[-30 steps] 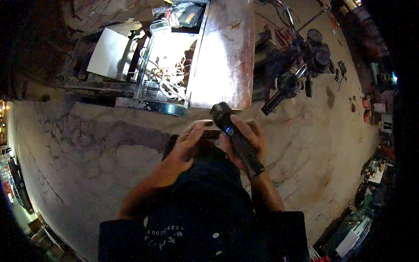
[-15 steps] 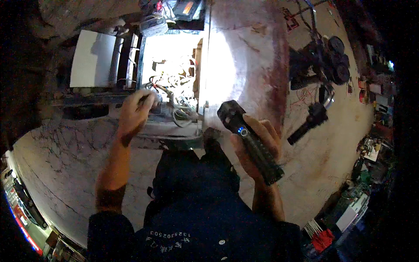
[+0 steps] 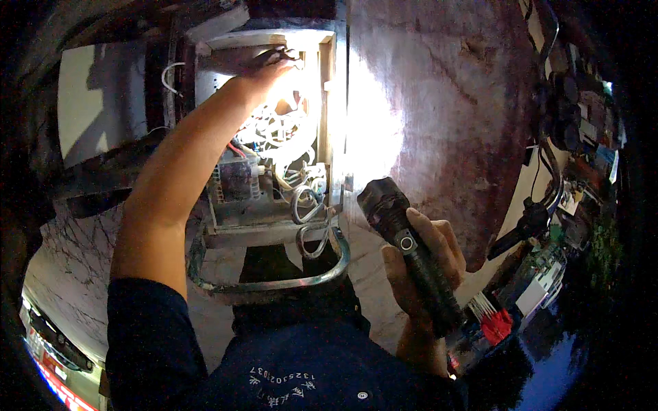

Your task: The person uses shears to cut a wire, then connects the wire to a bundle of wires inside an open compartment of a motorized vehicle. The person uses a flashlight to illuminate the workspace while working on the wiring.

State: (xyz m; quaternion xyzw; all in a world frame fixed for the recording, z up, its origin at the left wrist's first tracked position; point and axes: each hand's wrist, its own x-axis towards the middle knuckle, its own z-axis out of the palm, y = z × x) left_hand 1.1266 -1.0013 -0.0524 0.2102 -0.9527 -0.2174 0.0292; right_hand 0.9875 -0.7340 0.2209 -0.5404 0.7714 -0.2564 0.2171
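A black flashlight (image 3: 426,277) is wrapped in the fingers of my right hand (image 3: 447,255). Its beam falls up and to the left, on an open box (image 3: 334,130) full of wires. My left arm reaches across the box, and my left hand (image 3: 279,71) is deep inside near the far wall. Glare and shadow blur its fingers, so I cannot make out whether it holds anything. Tangled pale wires (image 3: 274,130) lie below that hand. A dark block with red wires (image 3: 236,177) sits at the near left of the box, beside looped grey cables (image 3: 306,205).
A bent metal bar (image 3: 274,286) curves across the near side of the box. To the right stands a reddish-brown panel (image 3: 439,109), brightly lit at its left edge. A white panel (image 3: 99,103) is at the left. A dark handlebar grip (image 3: 510,236) juts in at the right.
My left hand has moved from the box's near left side up into its far part. The view has shifted closer over the box. The flashlight stays in my right hand; its blue lights no longer show.
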